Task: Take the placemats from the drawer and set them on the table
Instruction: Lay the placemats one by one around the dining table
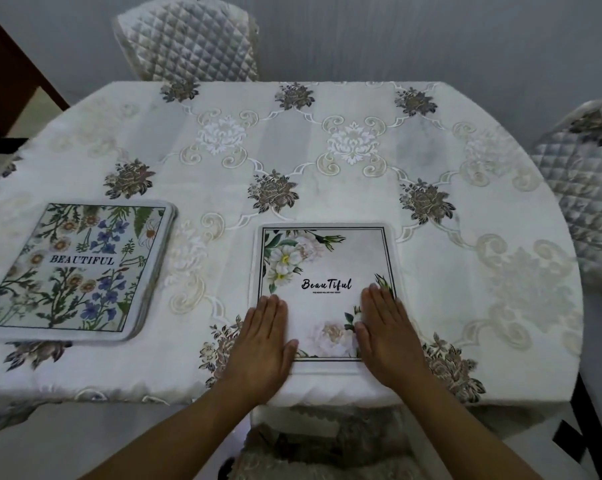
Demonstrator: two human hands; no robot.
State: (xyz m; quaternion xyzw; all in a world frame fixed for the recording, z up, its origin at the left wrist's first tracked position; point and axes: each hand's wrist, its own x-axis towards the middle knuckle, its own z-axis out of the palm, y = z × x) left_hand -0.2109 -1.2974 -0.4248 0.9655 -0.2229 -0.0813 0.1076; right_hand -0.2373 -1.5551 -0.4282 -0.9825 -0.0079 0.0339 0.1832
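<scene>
- fingers point(268, 313) of the left hand point(263, 344) are laid flat and held together, palm down, on the near left part of a white placemat point(323, 268); nothing is gripped.
- fingers point(379, 306) of the right hand point(386, 337) are likewise straight, together and pressed flat on the near right part of the same mat.
- the white placemat, printed with pale flowers and the word "beautiful", is lying flat at the near edge of the bench point(361, 150), right in front of the person.
- a stack of placemats point(74, 268) with green and blue flowers is seen to the left on the bench, well apart from the white one; several edges are visible at its right side.
- the bench is covered by an embroidered white cloth, and quilted chairs point(188, 39) are placed at the far side and at the right.
</scene>
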